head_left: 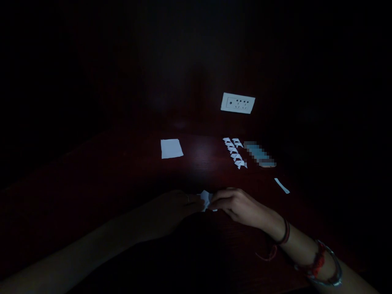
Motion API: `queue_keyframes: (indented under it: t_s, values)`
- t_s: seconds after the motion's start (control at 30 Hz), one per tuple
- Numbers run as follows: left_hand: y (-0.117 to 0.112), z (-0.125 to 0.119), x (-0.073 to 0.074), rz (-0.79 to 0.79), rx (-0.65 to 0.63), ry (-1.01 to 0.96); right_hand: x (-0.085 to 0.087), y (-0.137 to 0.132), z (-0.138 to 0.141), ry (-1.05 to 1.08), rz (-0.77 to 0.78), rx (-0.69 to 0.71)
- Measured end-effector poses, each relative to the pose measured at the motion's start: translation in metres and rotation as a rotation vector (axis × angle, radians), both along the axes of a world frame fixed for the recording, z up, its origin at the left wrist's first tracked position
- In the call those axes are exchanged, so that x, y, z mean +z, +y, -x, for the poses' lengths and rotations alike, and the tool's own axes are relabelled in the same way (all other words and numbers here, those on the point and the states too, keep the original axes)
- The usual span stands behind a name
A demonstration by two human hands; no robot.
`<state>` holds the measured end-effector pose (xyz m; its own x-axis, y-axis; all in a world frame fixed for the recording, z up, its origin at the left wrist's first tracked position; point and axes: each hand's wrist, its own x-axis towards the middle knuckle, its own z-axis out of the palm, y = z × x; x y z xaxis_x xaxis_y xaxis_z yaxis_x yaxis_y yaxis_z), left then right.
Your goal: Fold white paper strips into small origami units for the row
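The folded paper (pixel 205 198) is showing over the worktop (pixel 200 157), at six o'clock in view; the right hand (pixel 238 204) is pinching its three-o'clock side; the left hand (pixel 180 203) is touching its nine-o'clock side, its grip too dark to tell; the paper is probably handling light, crisp and easily torn, opposite edges offering the best hold; a paper stack (pixel 171 148) is sitting at its eleven o'clock.

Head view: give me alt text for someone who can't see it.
A person's left hand and right hand touch a folded white paper on a dimly lit table. Beyond lie square white paper, small folded pieces in two rows and a phone, with a socket panel above.
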<state>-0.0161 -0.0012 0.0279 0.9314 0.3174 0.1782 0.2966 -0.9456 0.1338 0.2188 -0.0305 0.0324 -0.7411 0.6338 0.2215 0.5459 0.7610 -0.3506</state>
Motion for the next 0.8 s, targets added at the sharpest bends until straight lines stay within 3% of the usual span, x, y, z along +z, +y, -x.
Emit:
queue_keyframes:
  t_s: [0.3,0.8]
  values:
    - [0.0027,0.0029,-0.0078,-0.019,-0.016,-0.017,0.0026,0.0000,-0.0015,-0.078,-0.025,-0.011]
    - [0.0022,-0.0002,-0.0055,-0.009,0.001,-0.018,0.0053,-0.0037,-0.0012,-0.164,-0.117,0.006]
